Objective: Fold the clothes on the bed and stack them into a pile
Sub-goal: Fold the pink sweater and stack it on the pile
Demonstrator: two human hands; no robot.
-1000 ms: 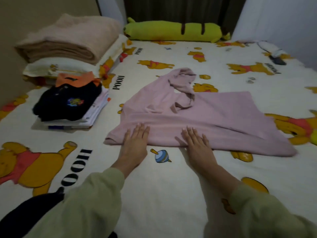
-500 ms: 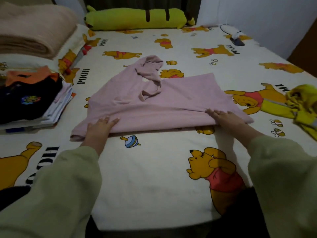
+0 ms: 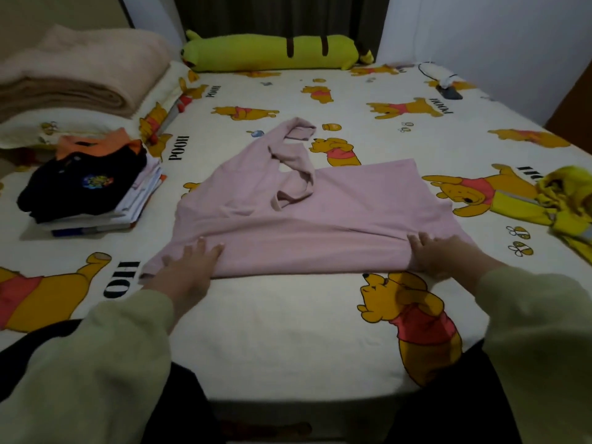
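Both hands lie flat, gripping nothing: left hand (image 3: 189, 267) and right hand (image 3: 439, 254) press the limp pink knit top (image 3: 320, 225). It'll slump; pinch its 6 o'clock hem corners.

Pink top (image 3: 336, 216) half-folded mid-bed; folded pile (image 3: 86, 190) at left.

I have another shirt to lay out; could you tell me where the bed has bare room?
Free: the sheet between the pink garment and the green bolster, and the near strip below both hands. Crowded: the left, by the folded pile, and the right edge, by the yellow garment.
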